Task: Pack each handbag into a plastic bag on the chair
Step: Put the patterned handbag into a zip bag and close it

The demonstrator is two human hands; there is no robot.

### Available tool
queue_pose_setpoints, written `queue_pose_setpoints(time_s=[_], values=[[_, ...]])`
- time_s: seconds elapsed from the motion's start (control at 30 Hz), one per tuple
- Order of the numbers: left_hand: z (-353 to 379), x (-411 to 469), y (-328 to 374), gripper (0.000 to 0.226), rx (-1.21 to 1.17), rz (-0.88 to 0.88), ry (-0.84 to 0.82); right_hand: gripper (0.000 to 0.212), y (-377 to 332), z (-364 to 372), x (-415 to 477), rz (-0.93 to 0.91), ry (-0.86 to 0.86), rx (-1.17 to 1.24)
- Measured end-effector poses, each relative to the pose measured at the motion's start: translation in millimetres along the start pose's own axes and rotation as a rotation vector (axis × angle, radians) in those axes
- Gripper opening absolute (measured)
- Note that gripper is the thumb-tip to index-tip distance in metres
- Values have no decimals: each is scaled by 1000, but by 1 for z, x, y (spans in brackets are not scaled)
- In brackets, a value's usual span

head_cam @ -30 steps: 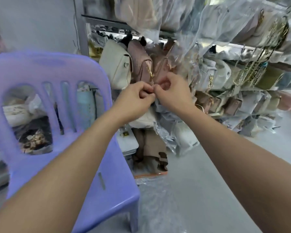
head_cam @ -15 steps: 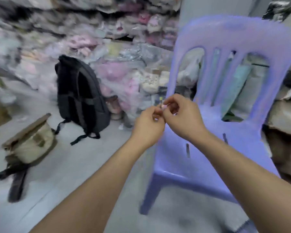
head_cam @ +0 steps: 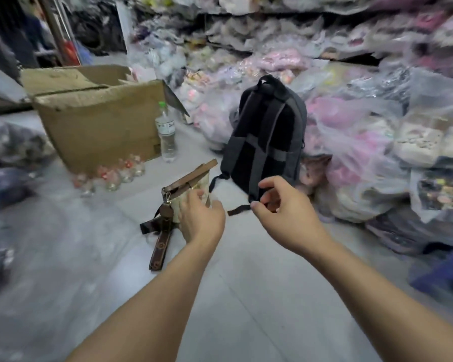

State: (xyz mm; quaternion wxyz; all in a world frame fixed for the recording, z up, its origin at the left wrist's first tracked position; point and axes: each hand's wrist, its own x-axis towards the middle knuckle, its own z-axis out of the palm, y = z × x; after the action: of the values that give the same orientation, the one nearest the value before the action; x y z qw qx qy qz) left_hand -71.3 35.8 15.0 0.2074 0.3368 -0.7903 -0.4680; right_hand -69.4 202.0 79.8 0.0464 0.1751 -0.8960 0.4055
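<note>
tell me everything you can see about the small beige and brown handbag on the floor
The handbag is small, with a pale beige patterned body and brown leather-look trim along its top edge. It stands upright on the grey floor, left of the black backpack. A metal zipper pull and a round brown tag hang at its left end, and a wide brown strap trails onto the floor in front. The left hand covers its right side, seemingly touching it; the right hand is apart from it, open.

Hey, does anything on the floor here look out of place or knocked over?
Mostly clutter. The small jars lie loose and tumbled against the cardboard box, whose top edge looks crushed. The beige handbag sits tilted, its brown strap sprawled across the floor. The water bottle and black backpack stand upright.
</note>
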Motion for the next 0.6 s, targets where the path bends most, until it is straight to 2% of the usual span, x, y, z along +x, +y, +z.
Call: queue_pose_setpoints(time_s=[0.2,0.3,0.47,0.6], values=[[0,51,-79,42,-142,-292,205,45,-14,90,33,40,-154,0],[14,58,-96,48,-230,-378,226,50,-12,113,49,56,-203,-49],[28,75,-79,52,-299,-418,248,55,-18,120,77,77,-212,-164],[34,103,-62,56,-291,-363,308,56,-17,117,96,-22,-251,-307]])
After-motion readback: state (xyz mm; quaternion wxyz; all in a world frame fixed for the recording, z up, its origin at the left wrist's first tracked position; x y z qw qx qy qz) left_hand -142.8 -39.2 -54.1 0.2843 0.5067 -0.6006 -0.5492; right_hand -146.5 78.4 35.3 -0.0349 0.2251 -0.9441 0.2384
